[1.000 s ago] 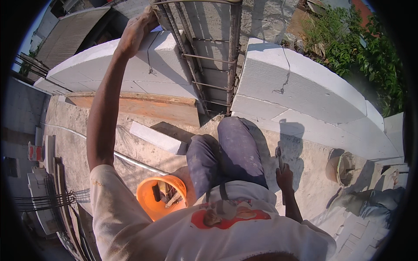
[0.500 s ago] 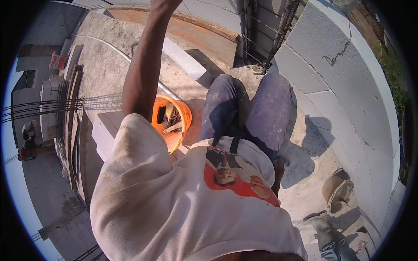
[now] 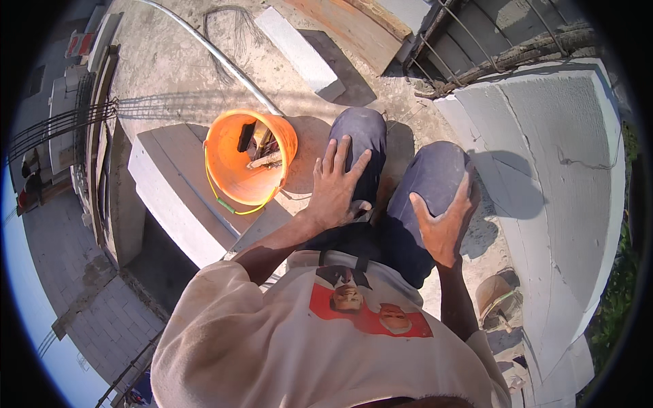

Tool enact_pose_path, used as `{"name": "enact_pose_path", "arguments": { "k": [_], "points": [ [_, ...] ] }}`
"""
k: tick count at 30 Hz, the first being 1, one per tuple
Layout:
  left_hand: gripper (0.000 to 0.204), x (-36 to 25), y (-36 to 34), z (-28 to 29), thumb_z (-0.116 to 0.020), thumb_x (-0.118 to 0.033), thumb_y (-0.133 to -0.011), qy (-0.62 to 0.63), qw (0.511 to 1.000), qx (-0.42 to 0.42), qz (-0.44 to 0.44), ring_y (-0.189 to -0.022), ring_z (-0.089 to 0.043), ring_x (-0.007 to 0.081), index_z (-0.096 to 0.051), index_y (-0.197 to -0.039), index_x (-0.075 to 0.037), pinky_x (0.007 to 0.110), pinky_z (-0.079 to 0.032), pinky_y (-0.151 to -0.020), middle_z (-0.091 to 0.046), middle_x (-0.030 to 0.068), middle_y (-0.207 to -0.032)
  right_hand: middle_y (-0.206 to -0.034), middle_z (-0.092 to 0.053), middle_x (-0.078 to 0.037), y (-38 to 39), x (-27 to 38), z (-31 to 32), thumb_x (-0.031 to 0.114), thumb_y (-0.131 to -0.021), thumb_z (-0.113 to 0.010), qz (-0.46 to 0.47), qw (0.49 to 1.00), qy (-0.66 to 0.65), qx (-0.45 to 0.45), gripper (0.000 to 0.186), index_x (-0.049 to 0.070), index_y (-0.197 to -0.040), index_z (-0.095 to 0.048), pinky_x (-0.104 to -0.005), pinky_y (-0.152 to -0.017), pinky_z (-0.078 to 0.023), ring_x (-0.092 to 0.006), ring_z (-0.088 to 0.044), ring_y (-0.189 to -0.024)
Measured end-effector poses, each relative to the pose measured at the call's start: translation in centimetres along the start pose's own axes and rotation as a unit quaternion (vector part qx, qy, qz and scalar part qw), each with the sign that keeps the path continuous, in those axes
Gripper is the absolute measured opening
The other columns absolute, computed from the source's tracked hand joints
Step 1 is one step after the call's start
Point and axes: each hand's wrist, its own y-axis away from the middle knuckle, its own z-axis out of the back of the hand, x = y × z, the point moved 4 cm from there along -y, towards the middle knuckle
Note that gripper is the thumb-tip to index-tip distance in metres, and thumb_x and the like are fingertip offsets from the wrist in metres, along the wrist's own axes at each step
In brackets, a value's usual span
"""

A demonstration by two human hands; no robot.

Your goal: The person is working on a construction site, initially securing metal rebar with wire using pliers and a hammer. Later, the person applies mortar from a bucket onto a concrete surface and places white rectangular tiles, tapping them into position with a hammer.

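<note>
Left hand point(image 3: 335, 190): palm down on the left thigh by the knee, fingers fanned and pointing away from the body, thumb out to the right; the forearm slants in from the lower left.
Left grip: spread wide, nothing held.
Right hand point(image 3: 443, 234): draped over the right knee, thumb along its inner side, fingers curving round the outer side, forearm nearly straight behind.
Right grip: relaxed, thumb and fingers well apart over the cloth.
Trousers point(image 3: 435, 170): blue-grey, dusty fabric drawn over two bent knees, directly under both hands.
Bucket point(image 3: 228, 166): round, smooth orange plastic, just left of the left knee, toward the floor's left edge; a yellow handle with a green sleeve droops over its near rim.
Bucket contents point(image 3: 264, 146): long brown and dark pieces, perhaps hand tools, though shadow blurs them.
Floor point(image 3: 156, 54): rough, pale concrete.
Loose block point(image 3: 289, 44): white, straight-edged, near the floor's far edge, beyond the bucket.
Pipe point(image 3: 224, 58): slim, grey, curving toward the bucket.
Wall point(image 3: 564, 149): chalky white blocks with thin joints, along the floor's right edge.
Rebar point(image 3: 490, 64): rusty rods crossed by thinner ties, at the floor's far right corner.
</note>
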Motion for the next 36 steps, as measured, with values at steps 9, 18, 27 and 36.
{"name": "enact_pose_path", "arguments": {
  "k": [9, 18, 27, 36],
  "points": [
    [0.093, -7.8, 7.1, 8.4, -0.08, -0.039, -0.08, -0.095, 0.99, 0.095, 0.04, -0.152, -0.017, 0.0556, -0.035, -0.161, -0.027, 0.067, -0.032, -0.115, -0.012, 0.026, -0.169, -0.14, -0.04, -0.032, 4.0, 4.3, 6.7, 0.056, -0.088, -0.073, -0.176, 0.976, -0.019, 0.128, 0.103, 0.009, -0.163, -0.021, -0.0588, -0.105, -0.046, -0.0541, -0.047, -0.129],
    [0.09, -11.2, 18.5, 13.4, -0.077, -0.039, -0.084, -0.127, 0.95, 0.284, 0.021, -0.152, -0.018, 0.0507, -0.031, -0.162, -0.029, 0.067, -0.036, -0.112, -0.01, 0.0218, -0.17, -0.136, -0.049, -0.03, 17.0, 9.6, 13.2, 0.051, -0.095, -0.064, -0.364, 0.916, -0.106, 0.134, 0.073, 0.012, -0.152, -0.041, -0.0577, -0.095, -0.053, -0.0503, -0.057, -0.121],
    [0.09, -11.9, 25.4, 13.2, -0.076, -0.045, -0.087, -0.162, 0.896, 0.413, 0.025, -0.151, -0.02, 0.0528, -0.029, -0.162, -0.029, 0.069, -0.034, -0.113, -0.007, 0.0234, -0.169, -0.122, -0.065, -0.02, 30.5, 9.3, 20.3, 0.05, -0.101, -0.058, -0.518, 0.843, -0.14, -0.017, 0.051, 0.011, -0.133, -0.064, -0.049, -0.097, -0.052, -0.0401, -0.065, -0.114],
    [0.095, -14.7, 26.2, 9.1, -0.075, -0.049, -0.087, -0.198, 0.871, 0.446, 0.049, -0.149, -0.021, 0.0572, -0.023, -0.164, -0.03, 0.069, -0.031, -0.115, -0.008, 0.027, -0.169, -0.117, -0.073, -0.021, 50.5, 2.9, 22.2, 0.032, -0.096, -0.065, -0.634, 0.763, -0.121, 0.041, 0.04, 0.005, -0.125, -0.069, -0.0472, -0.097, -0.054, -0.0365, -0.071, -0.108]
  ]
}}
